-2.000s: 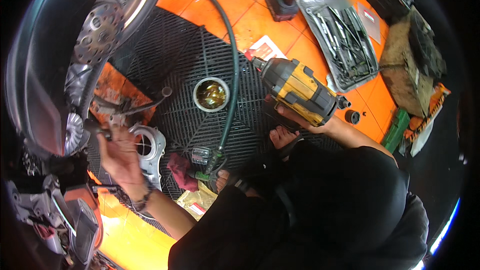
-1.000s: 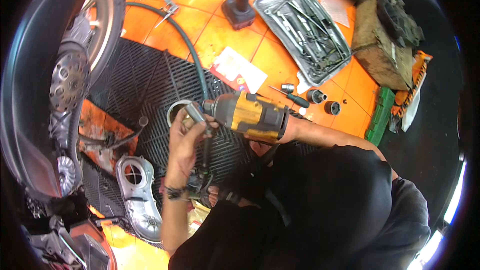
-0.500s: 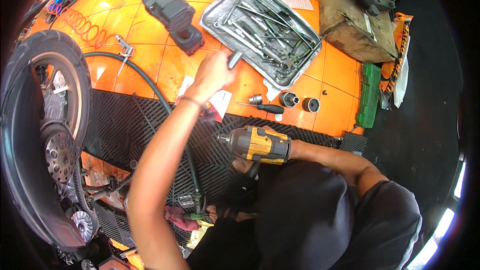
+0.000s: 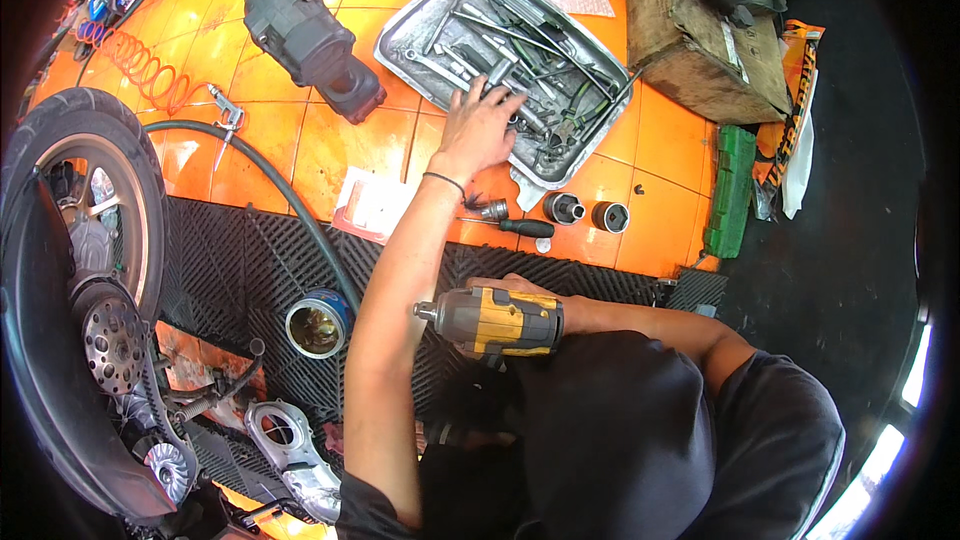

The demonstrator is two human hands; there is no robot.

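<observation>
My left hand point(image 4: 480, 130) reaches over the near left rim of the grey metal tray point(image 4: 400, 32). Its fingers are spread over the tools; a shiny metal cylinder point(image 4: 500, 72) lies just beyond them. In the tray are wrenches, pliers point(image 4: 575, 120) and rods. My right hand point(image 4: 515, 285) is wrapped round the body of a yellow and black impact wrench point(image 4: 505, 320), whose drive end points left. Part of that hand is hidden by the tool. Between them, a dark-handled screwdriver point(image 4: 525, 228) lies beside a small socket point(image 4: 494, 209); two larger sockets point(image 4: 564, 207) point(image 4: 611, 216) stand to its right.
A second, dark impact wrench point(image 4: 315, 45) lies left of the tray. A black hose point(image 4: 290, 190), air blow gun point(image 4: 228, 115), blue can point(image 4: 318, 325) and motorcycle wheel point(image 4: 150, 180) are at left. A cardboard box point(image 4: 690, 60) and green case point(image 4: 731, 190) stand right. Dark rounded cloth point(image 4: 620, 420) fills the lower middle.
My left hand has moved right, from outside the tray to over its tools. The metal cylinder it held is out of its grip. My right hand keeps the impact wrench. The view has shifted.
</observation>
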